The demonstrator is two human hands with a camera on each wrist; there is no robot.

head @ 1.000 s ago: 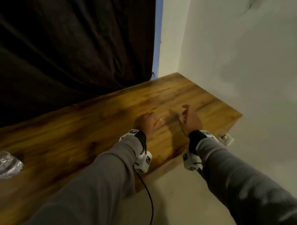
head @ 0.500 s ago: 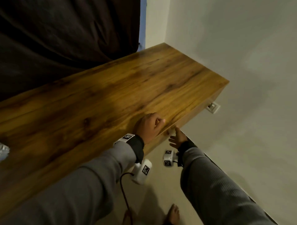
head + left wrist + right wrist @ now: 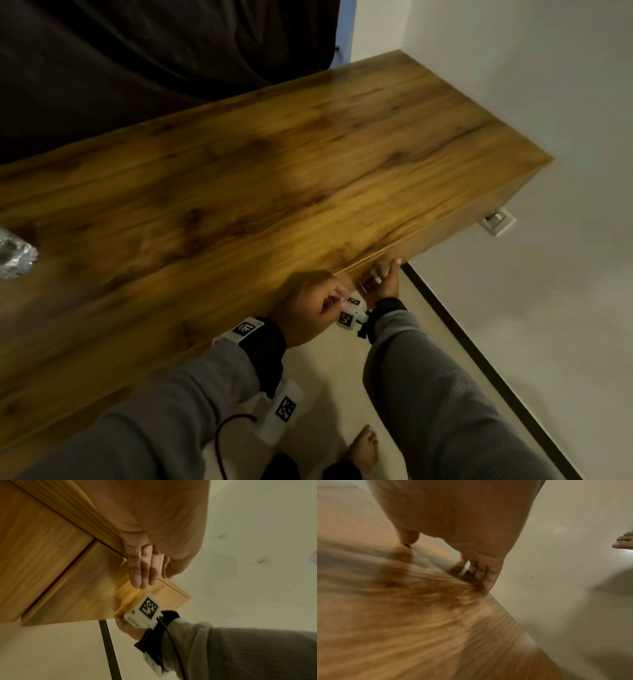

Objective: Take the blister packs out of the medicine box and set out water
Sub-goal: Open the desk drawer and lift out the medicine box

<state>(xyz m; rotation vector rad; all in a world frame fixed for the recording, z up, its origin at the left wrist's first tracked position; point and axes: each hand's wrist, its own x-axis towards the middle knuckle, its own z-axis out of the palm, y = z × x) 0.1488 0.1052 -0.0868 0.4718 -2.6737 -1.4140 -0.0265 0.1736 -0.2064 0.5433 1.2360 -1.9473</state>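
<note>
No medicine box, blister pack or water shows in any view. My left hand [image 3: 308,308] lies over the front edge of the wooden cabinet top [image 3: 274,171]. In the left wrist view its fingers [image 3: 140,568] point straight down the drawer front [image 3: 85,588]. My right hand [image 3: 387,282] is below the edge, thumb up. Its fingers [image 3: 480,572] curl round a pale drawer handle [image 3: 467,564], blurred in the right wrist view. That handle [image 3: 374,274] shows as a silvery glint in the head view.
A crumpled silvery thing [image 3: 15,255] lies at the top's far left edge. A dark curtain [image 3: 137,68] hangs behind, and a white wall with a socket [image 3: 498,222] stands at the right. My bare foot [image 3: 364,452] is on the pale floor by a black skirting [image 3: 479,359].
My right hand has dropped from the cabinet top to below its front edge and reached the drawer handle. My left hand has slid back to the front edge. The head view has tilted down.
</note>
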